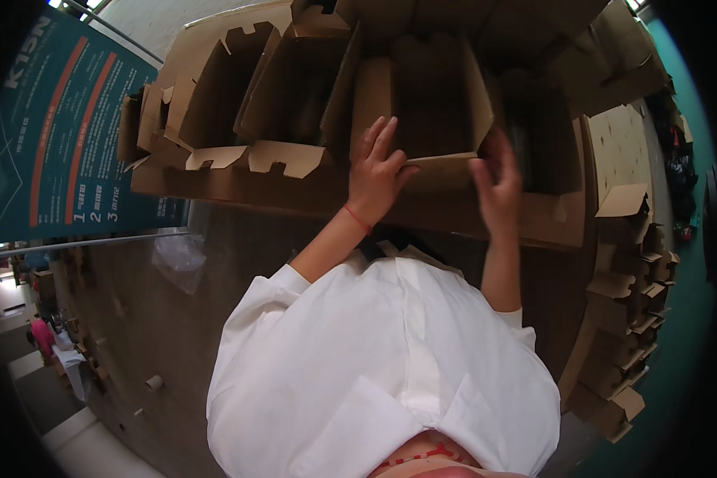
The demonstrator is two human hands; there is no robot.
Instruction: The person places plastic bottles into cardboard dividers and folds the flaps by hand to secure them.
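Note:
An open cardboard box (434,99) stands upright in front of me, with its flaps raised or folded out. At its near left corner is my left hand (374,177), fingers pointing away from me and thumb stretched out to the right; it seems to touch the near edge. My right hand (498,187) grips the near right corner, its thumb by the near flap (438,162) and its fingers along the outer side of the right wall. Slight blur covers that right hand. Inside the box it is dim.
More open boxes (291,99) stand in a row to the left, within a large low carton (239,183). Darker boxes fill its right side. Stacked folded boxes (621,311) line the right. A green banner (64,127) hangs at left; a clear plastic bag (179,259) lies on the floor.

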